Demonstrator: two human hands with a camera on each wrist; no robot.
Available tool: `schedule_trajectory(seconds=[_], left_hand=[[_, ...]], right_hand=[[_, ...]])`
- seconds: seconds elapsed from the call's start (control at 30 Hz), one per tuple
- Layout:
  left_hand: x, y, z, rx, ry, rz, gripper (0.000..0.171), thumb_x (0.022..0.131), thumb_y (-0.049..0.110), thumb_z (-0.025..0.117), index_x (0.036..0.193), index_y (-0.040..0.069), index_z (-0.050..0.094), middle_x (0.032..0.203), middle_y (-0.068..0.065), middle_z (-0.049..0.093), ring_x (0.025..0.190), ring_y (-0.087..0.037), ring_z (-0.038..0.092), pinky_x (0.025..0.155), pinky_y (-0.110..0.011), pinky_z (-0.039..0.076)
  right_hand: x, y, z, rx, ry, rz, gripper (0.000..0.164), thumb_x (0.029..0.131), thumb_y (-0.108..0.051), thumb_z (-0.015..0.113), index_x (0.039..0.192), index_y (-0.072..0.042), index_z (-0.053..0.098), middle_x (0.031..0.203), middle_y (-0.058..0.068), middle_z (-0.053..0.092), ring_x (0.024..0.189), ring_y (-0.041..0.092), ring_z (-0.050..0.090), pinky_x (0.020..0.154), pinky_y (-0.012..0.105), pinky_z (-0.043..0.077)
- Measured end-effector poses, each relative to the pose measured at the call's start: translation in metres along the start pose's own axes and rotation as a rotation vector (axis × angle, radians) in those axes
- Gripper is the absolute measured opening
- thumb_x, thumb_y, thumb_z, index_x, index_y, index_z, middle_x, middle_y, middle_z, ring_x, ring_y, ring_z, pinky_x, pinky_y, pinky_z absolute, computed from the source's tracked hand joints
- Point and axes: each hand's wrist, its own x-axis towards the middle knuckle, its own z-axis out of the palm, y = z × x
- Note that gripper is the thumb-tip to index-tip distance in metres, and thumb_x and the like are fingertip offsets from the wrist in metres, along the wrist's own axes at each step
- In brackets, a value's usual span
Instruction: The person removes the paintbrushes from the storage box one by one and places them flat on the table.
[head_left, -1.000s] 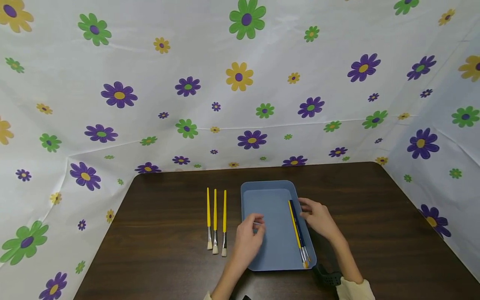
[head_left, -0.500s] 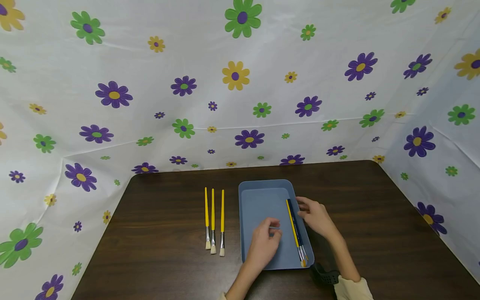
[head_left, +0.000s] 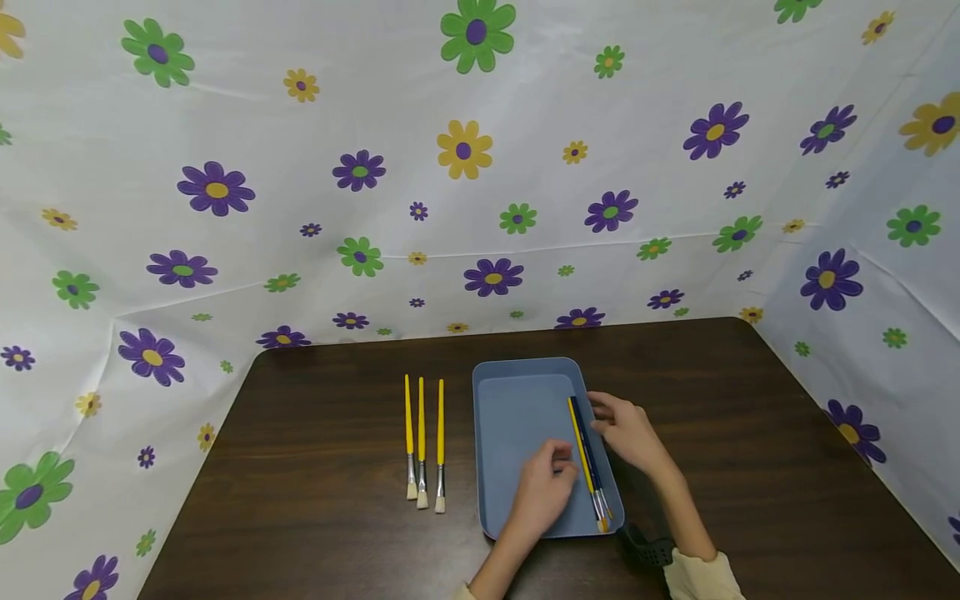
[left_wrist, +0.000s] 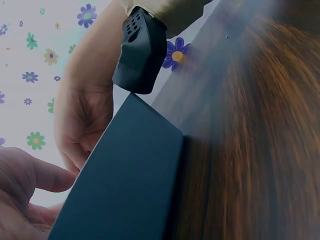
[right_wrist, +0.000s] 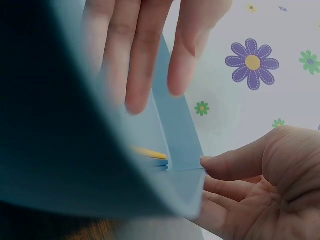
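Emerging nearest the wearer, at five o'clock, are a cream right sleeve (head_left: 701, 577) and, just ahead of it, a black perforated wrist device (head_left: 654, 550). Beyond these, the person's left hand (head_left: 542, 493) is over the six o'clock part of a blue-gray rectangular tray (head_left: 513, 417), its fingers loosely bent and holding nothing that shows; whether they touch the tray's floor cannot be told. Just beside it, toward three o'clock, a yellow-handled paintbrush (head_left: 582, 450) lies inside the tray, close against dark-blue-handled paintbrushes (head_left: 588, 442). The right wrist view shows two blue handle ends next to the yellow one. All lie along the tray's right wall, bristles toward five o'clock.

The person's right hand (head_left: 630, 432) is at the tray's two o'clock edge, relaxed fingers and thumb touching the rim from outside, near the handle ends. At nine o'clock, apart from the tray, three yellow-handled flat paintbrushes (head_left: 422, 429) lie roughly parallel on a dark wood-grain table (head_left: 322, 433), pale bristles toward six o'clock. Farthest off, toward twelve, hangs a white cloth (head_left: 420, 108) with purple, green and yellow flowers.
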Motion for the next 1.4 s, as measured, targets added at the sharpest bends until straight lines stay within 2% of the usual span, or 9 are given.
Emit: schedule_trajectory(seconds=[0.33, 0.5, 0.63, 0.87, 1.13, 1.4], left_hand=[[0.004, 0.001, 0.005, -0.054, -0.032, -0.070, 0.027, 0.094, 0.005, 0.065, 0.119, -0.004, 0.066, 0.112, -0.013, 0.071, 0.098, -0.020, 0.071, 0.083, -0.031, 0.057], [0.007, 0.002, 0.008, -0.187, -0.037, -0.151, 0.028, 0.095, 0.001, 0.062, 0.121, -0.008, 0.062, 0.107, -0.013, 0.071, 0.093, -0.019, 0.070, 0.076, -0.033, 0.060], [0.008, 0.003, 0.010, -0.262, -0.048, -0.200, 0.027, 0.098, -0.002, 0.055, 0.124, -0.009, 0.059, 0.110, -0.013, 0.069, 0.098, -0.022, 0.069, 0.078, -0.038, 0.062], [0.008, 0.006, 0.014, -0.312, -0.040, -0.216, 0.027, 0.097, -0.006, 0.052, 0.123, -0.010, 0.057, 0.117, -0.016, 0.064, 0.104, -0.026, 0.066, 0.076, -0.040, 0.062], [0.006, 0.010, 0.021, -0.255, 0.010, -0.184, 0.031, 0.095, -0.003, 0.055, 0.124, -0.010, 0.058, 0.120, -0.014, 0.056, 0.102, -0.025, 0.066, 0.074, -0.032, 0.059], [0.005, 0.012, 0.025, -0.280, 0.022, -0.207, 0.029, 0.097, -0.002, 0.054, 0.125, -0.008, 0.059, 0.121, -0.014, 0.057, 0.103, -0.025, 0.065, 0.075, -0.035, 0.060]], right_hand=[[-0.001, -0.001, 0.000, 0.011, -0.003, -0.020, 0.045, 0.096, 0.008, 0.060, 0.140, 0.015, 0.052, 0.125, 0.038, 0.063, 0.112, 0.048, 0.067, 0.074, 0.039, 0.058], [-0.002, -0.001, 0.000, 0.011, -0.004, -0.017, 0.045, 0.096, 0.008, 0.061, 0.140, 0.015, 0.053, 0.124, 0.038, 0.063, 0.110, 0.047, 0.068, 0.077, 0.043, 0.059], [-0.001, -0.002, 0.000, 0.012, -0.007, -0.020, 0.044, 0.096, 0.008, 0.061, 0.139, 0.015, 0.053, 0.124, 0.038, 0.064, 0.109, 0.046, 0.069, 0.078, 0.044, 0.060], [0.000, -0.001, 0.000, 0.010, 0.000, -0.008, 0.045, 0.096, 0.008, 0.060, 0.140, 0.014, 0.053, 0.124, 0.037, 0.064, 0.110, 0.046, 0.068, 0.073, 0.037, 0.057], [0.000, 0.001, 0.000, 0.030, -0.001, 0.002, 0.045, 0.096, 0.008, 0.058, 0.141, 0.014, 0.052, 0.125, 0.037, 0.064, 0.108, 0.045, 0.069, 0.073, 0.039, 0.059], [0.000, 0.001, 0.000, 0.029, -0.005, 0.006, 0.045, 0.097, 0.009, 0.058, 0.141, 0.014, 0.052, 0.125, 0.037, 0.064, 0.106, 0.044, 0.070, 0.072, 0.041, 0.061]])
